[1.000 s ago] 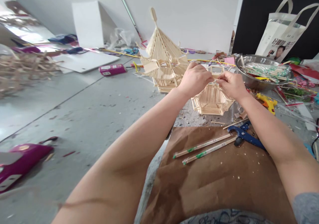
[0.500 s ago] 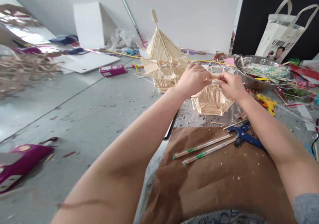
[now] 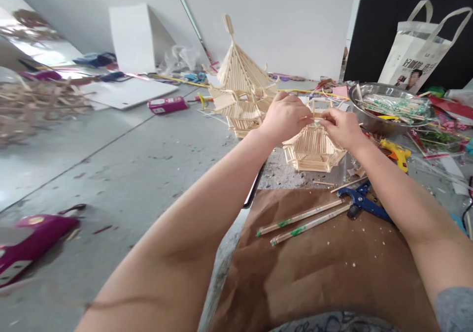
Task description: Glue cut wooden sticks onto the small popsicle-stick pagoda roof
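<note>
A small wooden-stick structure (image 3: pixel 314 149) with sloping, roof-like sides stands beyond the brown paper. At its top, my left hand (image 3: pixel 287 114) and my right hand (image 3: pixel 340 127) pinch a short wooden stick (image 3: pixel 317 118) between them, one at each end. Whether the stick touches the structure is too small to tell. Behind my left hand rises a taller pagoda-like stick model (image 3: pixel 244 83) with a pointed roof. Two wrapped chopstick packets (image 3: pixel 310 222) lie on the brown paper (image 3: pixel 314 273), beside a blue-handled cutter (image 3: pixel 364 203).
A metal bowl (image 3: pixel 389 125) of wrapped sticks sits at the back right, near a yellow glue gun (image 3: pixel 397 153) and a white bag (image 3: pixel 416 51). Purple tools (image 3: pixel 168 105) lie on the left. A phone's edge (image 3: pixel 252 191) shows under my left forearm.
Both hands have shifted only very slightly at the top of the small structure. The stick between them sits a little lower.
</note>
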A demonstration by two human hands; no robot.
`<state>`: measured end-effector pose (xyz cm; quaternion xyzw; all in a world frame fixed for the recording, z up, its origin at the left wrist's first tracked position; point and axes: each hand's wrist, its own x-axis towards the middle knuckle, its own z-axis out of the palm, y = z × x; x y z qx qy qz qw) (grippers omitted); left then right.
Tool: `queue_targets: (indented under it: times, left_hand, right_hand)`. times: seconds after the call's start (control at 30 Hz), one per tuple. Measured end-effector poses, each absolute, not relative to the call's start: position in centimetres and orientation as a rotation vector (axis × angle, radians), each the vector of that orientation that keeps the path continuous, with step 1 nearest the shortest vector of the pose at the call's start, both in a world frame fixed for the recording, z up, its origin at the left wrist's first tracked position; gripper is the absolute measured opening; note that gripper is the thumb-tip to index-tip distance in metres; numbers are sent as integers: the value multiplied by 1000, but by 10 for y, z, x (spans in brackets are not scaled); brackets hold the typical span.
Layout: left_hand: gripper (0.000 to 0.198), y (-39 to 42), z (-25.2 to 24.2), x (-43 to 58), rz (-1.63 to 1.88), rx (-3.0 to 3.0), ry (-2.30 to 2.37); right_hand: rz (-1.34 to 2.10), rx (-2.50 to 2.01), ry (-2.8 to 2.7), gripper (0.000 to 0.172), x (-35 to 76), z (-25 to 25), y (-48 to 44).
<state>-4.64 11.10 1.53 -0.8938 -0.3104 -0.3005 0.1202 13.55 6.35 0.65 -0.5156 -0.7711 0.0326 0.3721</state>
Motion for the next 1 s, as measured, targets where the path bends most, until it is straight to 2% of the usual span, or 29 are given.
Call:
queue_targets:
  times: [0.47,0.87,1.0]
  left_hand:
    - [24,102,25,-43,-697,-2558,-984]
    - [20,104,21,-34,-874,-2667,-970]
    - [17,106,18,-33,-917,-2708,-1084]
  right_hand:
    - [45,-1330,-2026,15,134,7,64]
    - [-12,-1414,-2078,27,133,7,65]
    - [46,-1416,-2073,18,134,9,65]
